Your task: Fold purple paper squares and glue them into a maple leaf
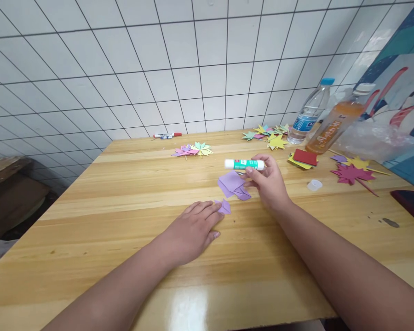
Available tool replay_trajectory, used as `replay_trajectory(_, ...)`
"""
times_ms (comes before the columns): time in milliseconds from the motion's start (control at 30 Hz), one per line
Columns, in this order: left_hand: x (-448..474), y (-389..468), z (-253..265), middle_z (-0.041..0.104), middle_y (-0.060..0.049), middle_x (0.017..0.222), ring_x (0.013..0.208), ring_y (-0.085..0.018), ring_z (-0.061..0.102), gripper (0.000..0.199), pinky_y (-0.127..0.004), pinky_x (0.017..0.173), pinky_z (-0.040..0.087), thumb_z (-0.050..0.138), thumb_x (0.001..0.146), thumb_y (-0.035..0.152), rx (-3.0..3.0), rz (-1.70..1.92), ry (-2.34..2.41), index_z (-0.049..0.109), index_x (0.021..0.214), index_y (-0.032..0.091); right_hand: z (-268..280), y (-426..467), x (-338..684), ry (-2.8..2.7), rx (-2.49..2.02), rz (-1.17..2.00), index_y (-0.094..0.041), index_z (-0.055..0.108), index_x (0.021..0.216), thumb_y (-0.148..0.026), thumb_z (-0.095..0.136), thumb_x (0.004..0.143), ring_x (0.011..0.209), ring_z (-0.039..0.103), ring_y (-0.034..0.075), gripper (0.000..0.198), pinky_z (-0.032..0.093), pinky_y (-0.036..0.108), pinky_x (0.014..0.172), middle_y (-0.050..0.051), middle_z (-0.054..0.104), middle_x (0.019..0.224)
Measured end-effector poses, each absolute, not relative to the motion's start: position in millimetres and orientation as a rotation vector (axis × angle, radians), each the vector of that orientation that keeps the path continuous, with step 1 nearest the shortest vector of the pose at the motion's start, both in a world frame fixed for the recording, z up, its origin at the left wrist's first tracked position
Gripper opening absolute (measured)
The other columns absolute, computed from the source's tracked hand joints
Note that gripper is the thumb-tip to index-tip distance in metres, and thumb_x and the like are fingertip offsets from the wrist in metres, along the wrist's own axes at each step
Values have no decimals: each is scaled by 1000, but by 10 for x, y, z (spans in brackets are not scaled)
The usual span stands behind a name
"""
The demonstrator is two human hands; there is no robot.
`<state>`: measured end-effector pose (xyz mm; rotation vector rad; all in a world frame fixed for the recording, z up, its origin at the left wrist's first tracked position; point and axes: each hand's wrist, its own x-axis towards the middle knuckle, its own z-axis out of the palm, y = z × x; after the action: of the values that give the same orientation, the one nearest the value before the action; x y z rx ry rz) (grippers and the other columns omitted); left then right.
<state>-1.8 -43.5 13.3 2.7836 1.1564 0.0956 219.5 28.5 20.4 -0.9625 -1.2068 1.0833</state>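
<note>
So a green-and-white cylindrical plastic glue stick point(240, 164) is being gripped crosswise by the right hand point(272, 184), beyond the small folded purple paper piece point(225, 207) being pinned by the flat, ungrasping left hand point(196, 230).

Folded purple papers point(231, 180), paper leaves point(353, 175), a translucent cap point(314, 185), a red-topped paper stack point(305, 157), a red-capped marker point(167, 135), a blue-capped water bottle point(304, 123) and an orange drink bottle point(334, 126) are borne by the wood-grained table point(117, 193).
</note>
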Motion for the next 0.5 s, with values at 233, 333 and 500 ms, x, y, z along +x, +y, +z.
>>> replay_trajectory(233, -34, -443, 139, 37, -1, 142, 130, -24, 30, 40, -41, 106, 22, 39, 90, 37, 2788, 56, 1173, 41, 128, 26, 244, 482, 2451, -846, -863, 1489, -20, 49, 74, -36, 60, 71, 54, 53, 9, 20, 47, 18, 47, -2, 59, 64)
replay_trajectory(333, -37, -439, 145, 37, -1, 142, 129, -25, 31, 41, -42, 106, 23, 40, 89, 38, 2789, 71, 1171, 41, 129, 27, 252, 533, 2528, -906, -845, 1409, -22, 56, 84, -36, 61, 72, 61, 57, 9, 20, 51, 21, 60, -2, 62, 75)
replay_trajectory(500, -20, -407, 161, 43, -2, 138, 127, -22, 35, 37, -40, 106, 26, 41, 89, 36, 2769, 136, 1141, 47, 123, 25, 122, 697, 2724, -1268, -1141, 805, -24, 56, 106, -28, 69, 64, 98, 59, 19, 43, 45, 34, 88, 3, 65, 102)
